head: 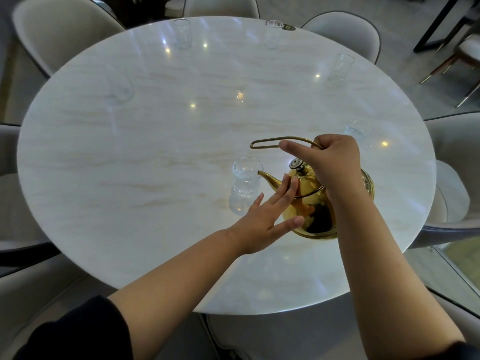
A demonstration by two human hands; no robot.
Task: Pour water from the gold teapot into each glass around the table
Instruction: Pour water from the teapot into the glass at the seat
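Note:
The gold teapot point(315, 211) is tipped to the left over the round marble table point(145, 162), its spout tip at the rim of the nearest clear glass point(245, 185), which holds some water. My right hand point(330, 162) is shut on the teapot's thin gold wire handle, above the lid knob. My left hand point(267, 214) lies with fingers spread flat against the teapot's side below the spout. Several more clear glasses stand around the table's edge: one at the left point(120, 87), one at the far left point(182, 33), one at the far right point(273, 33), one at the right point(340, 67), one behind my right hand point(357, 129).
Pale upholstered chairs ring the table, one at the back left point(59, 29), one at the right point(452, 193). A small dark round disc point(288, 27) lies at the far edge. Dark furniture legs point(439, 29) stand on the floor at the upper right.

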